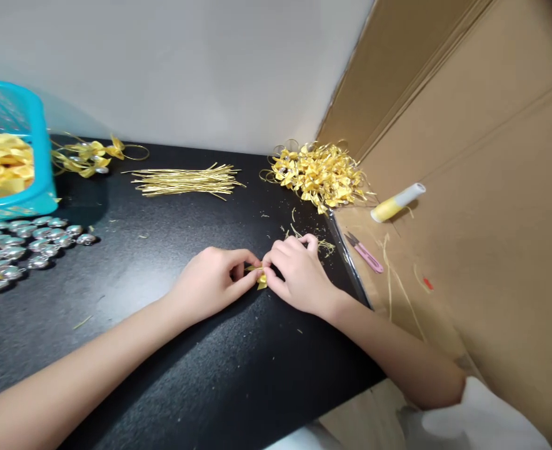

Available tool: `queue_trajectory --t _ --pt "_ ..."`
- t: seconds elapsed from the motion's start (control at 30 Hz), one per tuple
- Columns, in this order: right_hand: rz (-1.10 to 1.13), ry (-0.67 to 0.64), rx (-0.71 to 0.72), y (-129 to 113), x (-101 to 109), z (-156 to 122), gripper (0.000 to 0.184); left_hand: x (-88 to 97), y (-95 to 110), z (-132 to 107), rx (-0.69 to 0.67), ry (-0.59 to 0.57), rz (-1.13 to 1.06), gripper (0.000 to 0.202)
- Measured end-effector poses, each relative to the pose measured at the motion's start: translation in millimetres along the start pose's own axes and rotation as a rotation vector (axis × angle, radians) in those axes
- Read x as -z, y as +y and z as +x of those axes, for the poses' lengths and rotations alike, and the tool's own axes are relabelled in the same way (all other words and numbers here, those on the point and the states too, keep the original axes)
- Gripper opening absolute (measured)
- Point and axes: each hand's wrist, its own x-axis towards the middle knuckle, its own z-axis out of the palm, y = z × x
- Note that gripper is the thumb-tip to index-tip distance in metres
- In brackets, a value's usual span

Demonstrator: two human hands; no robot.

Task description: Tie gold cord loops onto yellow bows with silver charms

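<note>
Over the right part of the black table, my left hand (217, 278) and my right hand (299, 272) meet fingertip to fingertip. Both pinch a small yellow petal piece (262, 280), mostly covered by the fingers. Behind the hands lies a bundle of gold wires (189, 181). Farther right is a heap of yellow petal ornaments with wire loops (320, 172). Thin gold wire scraps (325, 245) are scattered just past my right hand.
A turquoise basket (45, 150) of yellow petals stands at left, with silver beads (41, 240) before it. A few finished-looking ornaments (88, 156) lie beside it. Past the table's right edge are pink thread snips (366, 253), a white-and-yellow tube (397, 202) and cardboard (491, 187).
</note>
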Motion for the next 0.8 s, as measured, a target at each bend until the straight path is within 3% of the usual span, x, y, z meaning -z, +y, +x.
queue_trajectory --t 0.17,0.33,0.47,0.67,0.8 --pt "0.038 0.026 -0.063 5 6 -2 0.014 -3.4 -5 0 -0.073 0.047 -0.011 0.025" --pt "-0.179 0.152 -0.485 51 42 -21 0.016 -7.0 -9 -3 -0.122 0.146 -0.054 0.024" --pt "-0.457 -0.011 -0.73 85 63 -49 0.029 -8.6 -10 -5 -0.109 0.173 -0.092 0.023" --pt "-0.489 -0.122 -0.737 95 57 -68 0.03 -8.5 -8 -6 -0.064 0.201 -0.065 0.021" --pt "-0.505 -0.058 -0.728 94 56 -61 0.03 -10.2 -8 -8 -0.029 0.195 -0.074 0.02"
